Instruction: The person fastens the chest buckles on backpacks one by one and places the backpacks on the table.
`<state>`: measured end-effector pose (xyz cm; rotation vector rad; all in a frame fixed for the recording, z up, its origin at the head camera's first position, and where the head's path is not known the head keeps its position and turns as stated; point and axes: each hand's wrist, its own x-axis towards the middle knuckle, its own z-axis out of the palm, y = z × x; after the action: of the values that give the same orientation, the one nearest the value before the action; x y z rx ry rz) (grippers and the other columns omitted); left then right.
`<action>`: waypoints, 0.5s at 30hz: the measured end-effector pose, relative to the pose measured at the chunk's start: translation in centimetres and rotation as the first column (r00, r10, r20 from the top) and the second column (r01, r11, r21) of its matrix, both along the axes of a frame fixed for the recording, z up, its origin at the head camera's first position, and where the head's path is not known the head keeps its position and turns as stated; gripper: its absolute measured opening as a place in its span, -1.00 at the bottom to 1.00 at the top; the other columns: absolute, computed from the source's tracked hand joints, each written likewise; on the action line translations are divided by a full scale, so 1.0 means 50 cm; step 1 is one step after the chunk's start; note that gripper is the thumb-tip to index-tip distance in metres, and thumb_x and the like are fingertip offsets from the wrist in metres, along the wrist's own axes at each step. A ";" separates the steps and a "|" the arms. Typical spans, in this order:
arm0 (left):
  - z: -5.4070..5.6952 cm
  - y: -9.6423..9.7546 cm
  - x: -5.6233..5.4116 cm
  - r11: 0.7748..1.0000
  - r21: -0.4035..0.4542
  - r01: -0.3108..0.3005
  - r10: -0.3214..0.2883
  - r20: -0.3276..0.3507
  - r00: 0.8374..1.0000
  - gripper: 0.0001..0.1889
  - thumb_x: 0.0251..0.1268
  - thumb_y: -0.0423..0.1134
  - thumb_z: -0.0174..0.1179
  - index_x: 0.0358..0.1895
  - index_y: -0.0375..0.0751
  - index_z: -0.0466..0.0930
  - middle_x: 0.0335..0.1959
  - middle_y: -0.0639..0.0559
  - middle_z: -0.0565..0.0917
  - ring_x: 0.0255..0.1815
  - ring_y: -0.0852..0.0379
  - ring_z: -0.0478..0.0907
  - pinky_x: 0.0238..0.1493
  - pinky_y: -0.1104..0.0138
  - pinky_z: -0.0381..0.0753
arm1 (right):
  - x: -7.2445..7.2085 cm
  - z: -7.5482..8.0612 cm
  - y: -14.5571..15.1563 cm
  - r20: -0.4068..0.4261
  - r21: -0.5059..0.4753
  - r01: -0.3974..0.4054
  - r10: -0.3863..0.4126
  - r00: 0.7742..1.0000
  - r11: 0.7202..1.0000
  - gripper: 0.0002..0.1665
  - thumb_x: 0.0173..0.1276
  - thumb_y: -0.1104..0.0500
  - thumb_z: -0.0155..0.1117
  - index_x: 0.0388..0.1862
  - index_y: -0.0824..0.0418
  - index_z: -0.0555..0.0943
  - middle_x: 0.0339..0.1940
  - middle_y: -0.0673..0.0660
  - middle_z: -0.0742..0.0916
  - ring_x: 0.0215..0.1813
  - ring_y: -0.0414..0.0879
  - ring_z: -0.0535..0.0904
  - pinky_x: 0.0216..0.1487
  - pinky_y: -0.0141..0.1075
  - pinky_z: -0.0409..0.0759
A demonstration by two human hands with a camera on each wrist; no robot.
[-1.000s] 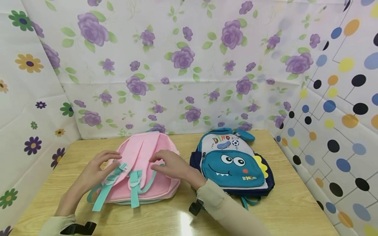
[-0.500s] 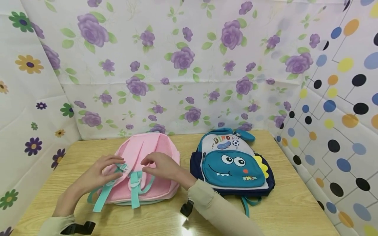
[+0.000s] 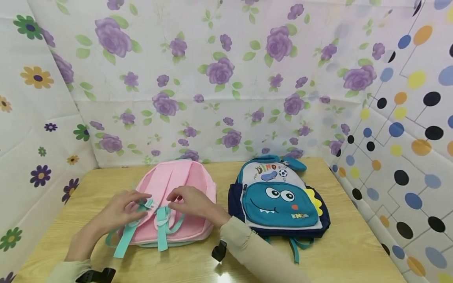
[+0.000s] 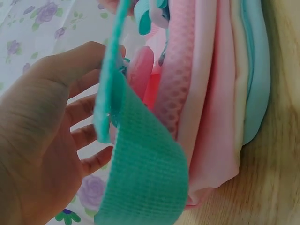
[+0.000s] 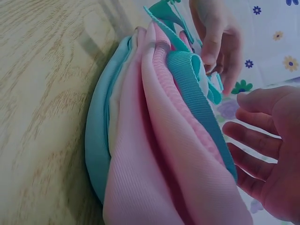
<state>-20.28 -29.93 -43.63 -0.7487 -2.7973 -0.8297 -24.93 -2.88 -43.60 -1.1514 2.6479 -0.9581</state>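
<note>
A pink backpack (image 3: 192, 177) lies on the table with its shoulder straps facing up. Teal webbing (image 3: 122, 237) and buckles hang at its near end. Over the left strap hovers my left hand (image 3: 118, 212), thumb and fingers loosely bent and apart; in the left wrist view its fingers (image 4: 84, 112) are partly hidden behind the teal webbing (image 4: 145, 159). My right hand (image 3: 192, 202) hangs above the right strap. Seen from the right wrist, that hand (image 5: 272, 145) has spread, relaxed fingers beside the teal strap (image 5: 201, 103), gripping nothing.
To the right lies a teal and navy dinosaur backpack (image 3: 279, 204), front up, its straps (image 3: 295, 249) trailing toward the near edge. Flowered cloth (image 3: 226, 86) hangs behind the wooden table (image 3: 339, 251). A dotted cloth (image 3: 403, 157) stands at the right side.
My right hand has drifted left and slightly down, closer to the left hand. The left hand has shifted slightly right and down. Both backpacks stay in place.
</note>
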 end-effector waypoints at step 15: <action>0.004 -0.016 -0.007 1.000 0.021 -0.013 0.011 0.053 0.999 -0.75 0.34 -0.14 0.31 0.05 -0.02 0.68 -0.25 0.22 0.60 -0.26 0.34 0.47 -0.32 0.38 0.46 | -0.009 -0.011 -0.019 -0.016 -0.010 -0.020 0.020 1.000 1.000 -0.76 0.46 -0.02 0.23 -0.03 0.01 0.72 -0.16 -0.19 0.75 -0.09 -0.39 0.60 -0.01 -0.58 0.49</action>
<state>-20.64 -30.71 -43.44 -0.7161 -2.8312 -0.8892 -25.37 -3.85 -44.16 -1.1907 2.6415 -0.9643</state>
